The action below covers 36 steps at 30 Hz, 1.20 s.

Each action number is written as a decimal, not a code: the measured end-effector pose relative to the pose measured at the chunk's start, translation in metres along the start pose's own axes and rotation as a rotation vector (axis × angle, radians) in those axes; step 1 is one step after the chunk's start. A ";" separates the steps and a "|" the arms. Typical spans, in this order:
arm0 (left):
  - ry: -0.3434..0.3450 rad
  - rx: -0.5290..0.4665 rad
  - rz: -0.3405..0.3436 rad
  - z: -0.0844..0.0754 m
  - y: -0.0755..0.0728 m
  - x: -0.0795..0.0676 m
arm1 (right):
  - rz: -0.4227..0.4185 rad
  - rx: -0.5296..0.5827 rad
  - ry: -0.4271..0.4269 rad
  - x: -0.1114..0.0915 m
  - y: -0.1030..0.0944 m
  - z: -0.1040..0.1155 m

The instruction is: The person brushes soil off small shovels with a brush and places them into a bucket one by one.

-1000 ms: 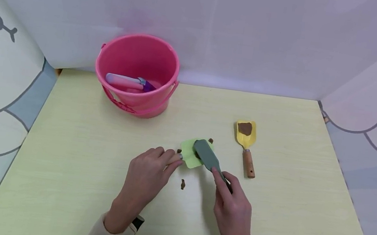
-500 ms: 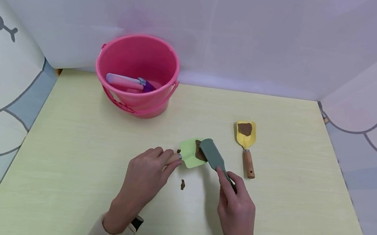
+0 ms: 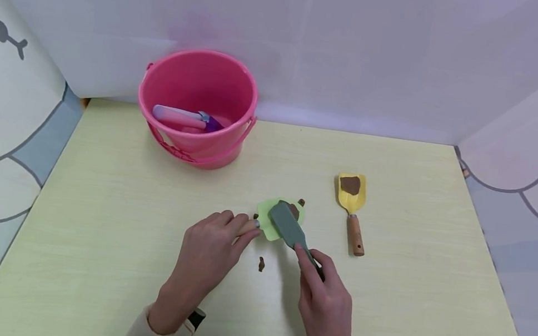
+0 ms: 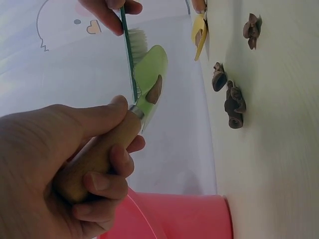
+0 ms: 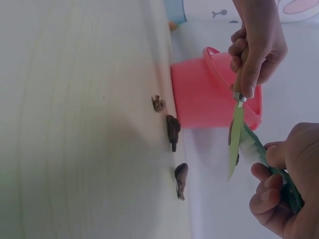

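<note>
My left hand [image 3: 214, 245] grips the wooden handle [image 4: 102, 154] of a small light green shovel [image 3: 267, 224], held above the table. A brown patch [image 4: 154, 89] shows on the shovel's blade. In my right hand [image 3: 328, 304] is a green brush [image 3: 287, 223] with white bristles [image 4: 138, 42]; the brush lies across the blade and covers part of it in the head view. Several dark brown, curled pieces lie on the table around and below the shovel, among them one shrivelled piece [image 3: 261, 264] nearer me and another [image 4: 234, 105] in the left wrist view.
A pink bucket [image 3: 230, 155] stands at the back left, with a pink and purple tool [image 3: 179, 117] inside. To the right lies a yellow shovel [image 3: 352, 200] with a wooden handle and a brown patch on its blade. Printed fabric walls surround the pale table [image 3: 86, 257].
The brush moved right across the shovel's blade, uncovering the brown patch, then came back left towards the handle side. My left hand and the shovel have hardly moved.
</note>
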State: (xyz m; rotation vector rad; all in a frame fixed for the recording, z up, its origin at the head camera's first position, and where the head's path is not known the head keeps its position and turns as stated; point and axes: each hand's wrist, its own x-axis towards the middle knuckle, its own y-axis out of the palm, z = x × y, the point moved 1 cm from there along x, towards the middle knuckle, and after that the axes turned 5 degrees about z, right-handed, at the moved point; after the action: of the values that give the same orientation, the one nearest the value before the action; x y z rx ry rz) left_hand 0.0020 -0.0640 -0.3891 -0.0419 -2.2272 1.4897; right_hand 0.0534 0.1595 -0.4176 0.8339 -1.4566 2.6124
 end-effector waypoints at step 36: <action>-0.010 -0.012 -0.002 0.002 -0.001 -0.001 | -0.041 0.000 0.005 0.004 -0.004 0.000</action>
State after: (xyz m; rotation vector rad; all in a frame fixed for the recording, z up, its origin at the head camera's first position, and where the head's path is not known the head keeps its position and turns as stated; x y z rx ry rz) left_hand 0.0021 -0.0669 -0.3891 -0.0361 -2.2435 1.4789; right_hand 0.0511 0.1614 -0.4123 0.8470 -1.4222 2.5836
